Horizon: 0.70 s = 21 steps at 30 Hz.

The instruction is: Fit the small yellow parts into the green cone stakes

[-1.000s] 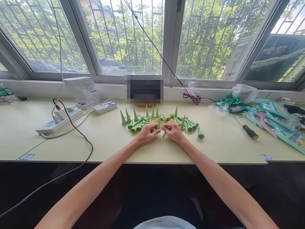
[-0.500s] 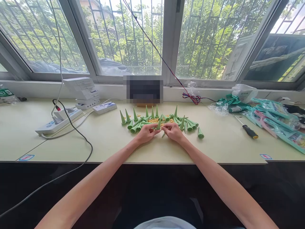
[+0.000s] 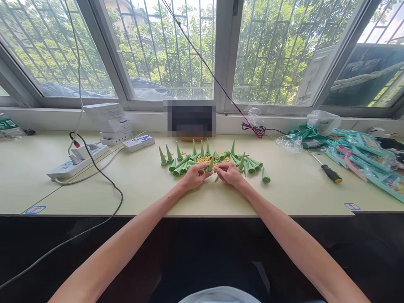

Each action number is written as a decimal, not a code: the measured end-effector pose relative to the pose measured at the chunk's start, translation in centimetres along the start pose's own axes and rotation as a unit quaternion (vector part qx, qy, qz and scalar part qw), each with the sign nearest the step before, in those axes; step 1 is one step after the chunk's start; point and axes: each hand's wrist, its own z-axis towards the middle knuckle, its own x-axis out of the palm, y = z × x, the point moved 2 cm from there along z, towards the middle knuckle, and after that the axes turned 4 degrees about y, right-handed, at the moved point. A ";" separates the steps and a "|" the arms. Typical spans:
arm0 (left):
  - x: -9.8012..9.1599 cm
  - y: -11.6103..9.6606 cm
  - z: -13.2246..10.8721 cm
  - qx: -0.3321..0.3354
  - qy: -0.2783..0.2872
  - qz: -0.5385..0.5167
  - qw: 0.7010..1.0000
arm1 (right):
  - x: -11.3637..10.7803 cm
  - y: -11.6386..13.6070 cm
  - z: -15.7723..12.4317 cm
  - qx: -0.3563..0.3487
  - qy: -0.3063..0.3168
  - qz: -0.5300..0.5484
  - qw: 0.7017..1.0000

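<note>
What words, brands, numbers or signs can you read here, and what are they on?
No text reads clearly.
Single white box: blue marking, too blurred.
Stacked boxes: print too small.
Left desk sticker: blue-bordered red sign, unclear.
Right desk sticker: likewise.
Green packet: markings too blurred.

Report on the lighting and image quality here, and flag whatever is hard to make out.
Head view: bright daylight behind the windows, sky patches washed out; head view: side window frames splay outward toward the top, suggesting wide-angle distortion; head view: a pixelated block hides detail; head view: whatever the right hand pinches is too small to tell.
</note>
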 end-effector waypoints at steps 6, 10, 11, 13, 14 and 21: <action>-0.1 -0.2 -0.1 -0.010 0.010 0.023 1.000 | -0.1 0.4 -0.2 -0.086 -0.041 -0.149 0.984; -0.1 0.0 -0.1 -0.022 0.014 0.020 0.999 | 0.0 0.4 -0.3 -0.128 -0.046 -0.193 0.972; -0.1 0.0 -0.1 -0.022 0.014 0.018 1.000 | 0.0 0.4 -0.3 -0.135 -0.047 -0.198 0.970; -0.2 0.0 -0.1 -0.022 0.013 0.013 1.000 | 0.1 0.3 -0.3 -0.139 -0.050 -0.198 0.969; -0.2 -0.1 -0.2 -0.023 0.015 0.011 1.000 | 0.1 0.3 -0.2 -0.135 -0.052 -0.193 0.970; -0.1 0.1 0.0 -0.004 0.005 -0.011 1.000 | 0.0 0.0 0.1 -0.070 -0.027 -0.098 0.992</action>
